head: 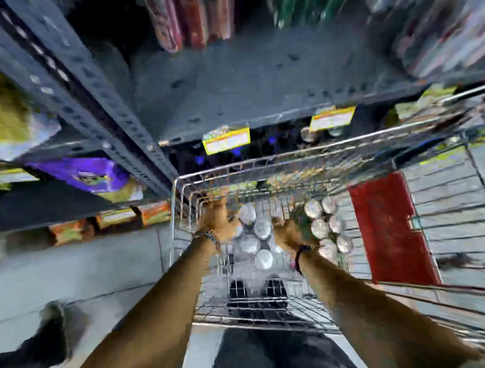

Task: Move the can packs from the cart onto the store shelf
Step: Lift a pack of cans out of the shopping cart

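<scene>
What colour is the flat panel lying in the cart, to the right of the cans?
Red. The panel shows clearly in the head view, inside the cart.

Can packs (256,235) showed silver tops. Cart (263,164) was bare silver wire with red flap (390,230). Shelf (256,84) was dark grey; price tags (226,140) yellow with red. Purple-and-yellow bags (86,174) sat at left. Floor (68,273) was pale grey.

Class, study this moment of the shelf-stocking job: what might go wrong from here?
1. The left hand and right hand flank one can pack; an uneven lift might tip it.
2. The cart rim is high, so the pack could snag.
3. A second pack sits close and might get knocked.
</scene>
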The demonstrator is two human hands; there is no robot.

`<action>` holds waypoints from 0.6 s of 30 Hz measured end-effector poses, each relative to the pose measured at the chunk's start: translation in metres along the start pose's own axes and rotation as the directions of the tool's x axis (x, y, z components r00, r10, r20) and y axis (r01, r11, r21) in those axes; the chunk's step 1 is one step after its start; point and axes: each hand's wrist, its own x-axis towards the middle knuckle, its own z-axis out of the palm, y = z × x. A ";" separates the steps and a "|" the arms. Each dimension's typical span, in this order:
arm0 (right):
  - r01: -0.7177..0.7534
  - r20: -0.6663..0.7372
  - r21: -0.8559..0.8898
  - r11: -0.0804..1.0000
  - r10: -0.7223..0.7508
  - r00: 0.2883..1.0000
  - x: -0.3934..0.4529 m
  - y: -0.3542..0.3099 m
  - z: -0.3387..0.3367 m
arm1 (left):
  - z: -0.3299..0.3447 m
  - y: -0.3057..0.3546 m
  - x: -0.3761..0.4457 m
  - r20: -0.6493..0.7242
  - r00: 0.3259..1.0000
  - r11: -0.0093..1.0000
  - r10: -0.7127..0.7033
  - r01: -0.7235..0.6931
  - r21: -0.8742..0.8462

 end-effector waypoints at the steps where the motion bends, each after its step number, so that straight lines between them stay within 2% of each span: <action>1: -0.095 0.021 -0.015 0.995 0.095 0.995 0.008 0.009 0.007 | 0.010 -0.008 0.006 0.049 0.998 0.998 -0.039 0.041 -0.043; 2: -0.189 0.038 0.012 0.982 0.189 0.981 0.015 0.017 0.014 | 0.017 -0.015 0.012 0.087 0.993 0.995 -0.081 0.086 -0.056; 4: -0.388 0.164 0.196 0.900 0.360 0.918 0.027 0.036 0.028 | 0.034 -0.031 0.023 0.175 0.963 0.977 -0.204 0.213 -0.033; 5: -0.455 0.203 0.282 0.845 0.411 0.889 0.031 0.043 0.034 | 0.040 -0.037 0.026 0.191 0.954 0.970 -0.232 0.241 -0.028; 7: -0.528 0.250 0.344 0.777 0.466 0.849 0.039 0.053 0.042 | 0.054 -0.046 0.036 0.205 0.952 0.972 -0.226 0.236 -0.024; 11: -0.556 0.206 0.339 0.759 0.517 0.831 0.047 0.073 0.054 | 0.072 -0.053 0.046 0.219 0.949 0.973 -0.227 0.232 0.001; 15: -0.633 0.316 0.401 0.662 0.549 0.774 0.046 0.080 0.067 | 0.081 -0.056 0.049 0.127 0.961 0.969 -0.246 0.248 -0.004; 18: -0.586 0.214 0.424 0.690 0.552 0.806 0.042 0.083 0.070 | 0.081 -0.056 0.048 0.051 0.953 0.954 -0.300 0.301 -0.017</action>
